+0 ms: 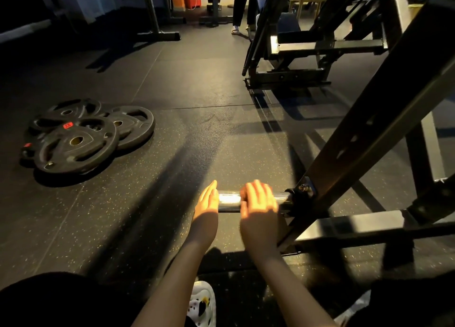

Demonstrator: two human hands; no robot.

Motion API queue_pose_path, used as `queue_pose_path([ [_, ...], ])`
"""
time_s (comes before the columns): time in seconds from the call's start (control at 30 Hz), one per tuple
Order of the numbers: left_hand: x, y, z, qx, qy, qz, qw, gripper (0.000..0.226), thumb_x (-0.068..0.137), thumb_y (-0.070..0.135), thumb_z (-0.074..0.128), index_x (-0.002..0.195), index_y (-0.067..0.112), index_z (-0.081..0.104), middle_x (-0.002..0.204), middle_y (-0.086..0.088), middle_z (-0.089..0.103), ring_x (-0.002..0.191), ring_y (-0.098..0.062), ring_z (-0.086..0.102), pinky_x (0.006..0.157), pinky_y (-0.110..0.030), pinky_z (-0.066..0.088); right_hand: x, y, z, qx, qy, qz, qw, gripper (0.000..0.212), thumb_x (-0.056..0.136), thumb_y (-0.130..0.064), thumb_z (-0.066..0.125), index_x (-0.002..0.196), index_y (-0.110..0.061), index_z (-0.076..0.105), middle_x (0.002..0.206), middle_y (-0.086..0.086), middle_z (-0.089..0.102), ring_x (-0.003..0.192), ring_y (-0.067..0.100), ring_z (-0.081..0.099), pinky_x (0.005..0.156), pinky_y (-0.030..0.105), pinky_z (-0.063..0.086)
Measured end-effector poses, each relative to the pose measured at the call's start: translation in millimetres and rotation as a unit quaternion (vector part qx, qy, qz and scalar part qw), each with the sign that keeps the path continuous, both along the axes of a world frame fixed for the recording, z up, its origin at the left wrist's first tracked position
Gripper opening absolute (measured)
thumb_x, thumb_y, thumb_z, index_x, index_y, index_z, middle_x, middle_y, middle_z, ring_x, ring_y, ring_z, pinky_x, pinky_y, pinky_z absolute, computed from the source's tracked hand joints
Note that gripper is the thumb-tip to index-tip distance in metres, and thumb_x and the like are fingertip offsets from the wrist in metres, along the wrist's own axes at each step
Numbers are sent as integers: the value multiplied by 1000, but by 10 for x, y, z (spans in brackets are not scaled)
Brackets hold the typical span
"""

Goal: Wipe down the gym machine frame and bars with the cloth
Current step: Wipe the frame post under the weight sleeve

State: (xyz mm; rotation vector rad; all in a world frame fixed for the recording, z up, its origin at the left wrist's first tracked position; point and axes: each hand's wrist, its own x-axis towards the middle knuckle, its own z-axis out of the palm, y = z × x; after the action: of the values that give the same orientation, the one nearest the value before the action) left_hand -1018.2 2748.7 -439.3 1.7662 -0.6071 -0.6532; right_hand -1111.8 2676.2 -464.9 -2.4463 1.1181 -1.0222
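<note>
Short chrome steel bar (230,199): horizontal, low above the floor, projecting leftward from the foot of the black slanted steel machine frame (357,142). Left hand (208,198): fingers straight and together, flat against the bar's free end. Right hand (258,201): laid over the bar's middle, blurred; grip cannot be told. Stack of black iron weight plates (76,139): flat on the speckled black rubber floor (172,129), well left

Horizontal chrome bar (229,199) on slanted black frame (357,142)
</note>
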Motion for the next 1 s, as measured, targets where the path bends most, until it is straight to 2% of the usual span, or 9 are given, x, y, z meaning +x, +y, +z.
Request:
queue_pose_path([
  [0.1,24,17,-1,-5,31,4,1000,43,106,40,27,147,31,37,154,8,36,138,-8,34,117,-31,23,254,171,-8,-36,15,68,997,41,89,-24,44,123,-10,64,128,11,62,122,30,55,103,42,43],
  [0.23,24,57,-26,6,48,7,999,45,104,47,28,147,35,36,153,8,37,140,-12,34,119,-39,23,-155,-208,16,-63,58,166,982,41,89,-24,58,128,-14,59,130,3,60,118,22,56,103,36,45],
  [0.4,-3,61,11,14,54,9,998,47,104,47,28,148,34,36,152,8,39,139,-13,35,119,-39,23,-48,-2,-128,4,25,-18,1000,40,83,-10,66,123,-10,61,128,13,59,121,34,53,101,47,45],
  [0.5,-25,62,77,4,50,7,999,44,106,41,26,146,29,38,144,13,41,130,-5,39,112,-26,26,293,259,-55,-37,10,61,997,41,89,-20,48,126,-10,61,132,13,59,126,34,51,105,47,42],
  [0.63,4,66,42,22,49,0,999,48,104,49,26,149,33,35,153,8,38,139,-12,35,119,-39,23,-46,-15,81,-78,30,152,985,41,86,-16,52,125,-12,59,128,5,59,119,25,52,102,39,41],
  [0.73,13,53,21,35,46,2,998,47,104,48,26,149,34,33,154,5,37,141,-16,34,120,-42,24,-413,-294,31,-46,71,85,993,39,79,-5,63,116,-16,57,119,-3,55,109,22,53,92,34,43],
  [0.83,-8,57,19,39,16,-8,999,45,106,42,27,149,32,31,155,6,34,142,-15,32,119,-37,24,-405,-245,-141,1,106,-33,994,41,87,-4,55,127,-13,56,133,1,53,128,24,46,107,38,40],
  [0.9,-24,44,9,45,-18,-10,999,44,106,36,28,150,30,30,156,6,32,142,-14,31,117,-31,24,-209,-92,-128,6,87,-16,996,41,88,2,54,128,-10,59,134,5,55,132,26,45,112,40,36],
  [1.0,-24,0,19,66,-58,-12,996,45,107,31,30,151,27,29,157,4,30,141,-14,32,110,-25,25,-153,-77,66,-50,59,90,993,40,84,-5,68,123,-11,62,125,3,62,113,23,57,95,35,50],
])
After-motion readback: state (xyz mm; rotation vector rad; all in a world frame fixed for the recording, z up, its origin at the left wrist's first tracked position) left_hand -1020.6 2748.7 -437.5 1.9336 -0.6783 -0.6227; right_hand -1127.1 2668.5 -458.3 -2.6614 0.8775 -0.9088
